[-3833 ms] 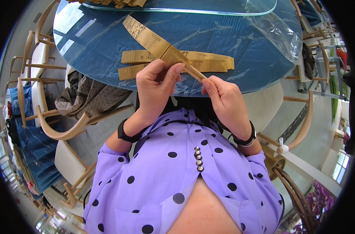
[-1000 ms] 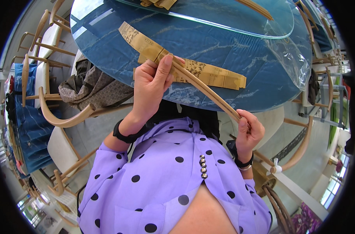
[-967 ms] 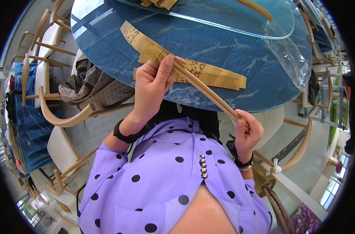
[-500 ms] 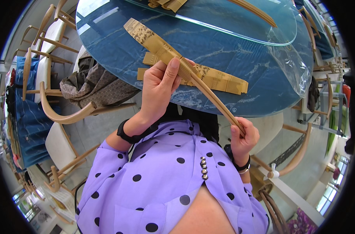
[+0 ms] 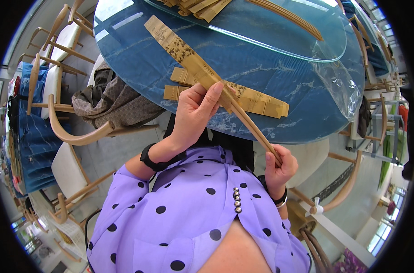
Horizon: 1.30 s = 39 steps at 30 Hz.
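My left hand (image 5: 195, 113) pinches a tan paper chopstick sleeve (image 5: 179, 51) with dark printed patterns, thumb on top near its lower end. A pair of light wooden chopsticks (image 5: 251, 125) runs out of that end, slanting down to the right. Their near ends are gripped in the closed fingers of my right hand (image 5: 281, 169). How far the chopsticks reach inside the sleeve is hidden. Under and beyond my left hand, several similar sleeves (image 5: 263, 105) lie across one another on the blue marbled tabletop (image 5: 138, 61), partly covered by the held one.
A raised round glass plate (image 5: 279, 49) carries a heap of sleeves (image 5: 202, 8) and a bundle of chopsticks (image 5: 291, 18). Clear plastic wrapping (image 5: 338, 84) lies at the table's right. A patterned bag (image 5: 116, 102) rests on a wooden chair (image 5: 75, 136) to the left.
The bare stretch of chopsticks between the sleeve and my right hand looks shorter. My view has shifted slightly, showing more of the far sleeve heap. Both hands keep their grips.
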Tool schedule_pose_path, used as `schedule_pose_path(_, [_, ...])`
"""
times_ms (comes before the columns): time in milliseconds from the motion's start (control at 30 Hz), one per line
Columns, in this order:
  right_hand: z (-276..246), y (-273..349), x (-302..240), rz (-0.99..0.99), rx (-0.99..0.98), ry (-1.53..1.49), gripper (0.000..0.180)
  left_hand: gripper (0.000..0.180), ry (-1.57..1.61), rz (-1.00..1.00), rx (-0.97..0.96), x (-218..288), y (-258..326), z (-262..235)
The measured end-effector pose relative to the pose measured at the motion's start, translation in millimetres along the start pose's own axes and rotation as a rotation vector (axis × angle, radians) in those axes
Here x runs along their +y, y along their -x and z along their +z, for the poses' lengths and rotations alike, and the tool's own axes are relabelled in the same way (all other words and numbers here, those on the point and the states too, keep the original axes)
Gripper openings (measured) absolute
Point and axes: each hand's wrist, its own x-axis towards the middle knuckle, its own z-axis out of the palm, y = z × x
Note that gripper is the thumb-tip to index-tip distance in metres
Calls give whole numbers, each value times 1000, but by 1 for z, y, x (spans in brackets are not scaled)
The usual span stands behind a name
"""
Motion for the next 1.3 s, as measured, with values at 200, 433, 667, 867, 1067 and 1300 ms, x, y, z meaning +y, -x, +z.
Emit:
schedule_pose_path(200, [-3,5,1,1,-3,-1,20,34,-24,87,69,8,-10,-3])
schedule_pose_path(433, [1,2,-3,-32,26,43,19,34,-24,46,77,-8,3,0])
schedule_pose_path(667, [-1,-3,-3,-3,21,-16,18,33,39,43,48,9,-6,1])
schedule_pose_path(867, [3,-5,-9,-15,34,-3,17,31,1,65,57,-2,0,6])
schedule_pose_path(1067, [4,-4,-5,-16,22,4,17,30,32,-16,41,1,1,-1])
schedule_pose_path(1300, [4,-1,-5,-10,33,-11,17,36,-12,110,100,-2,-7,-3])
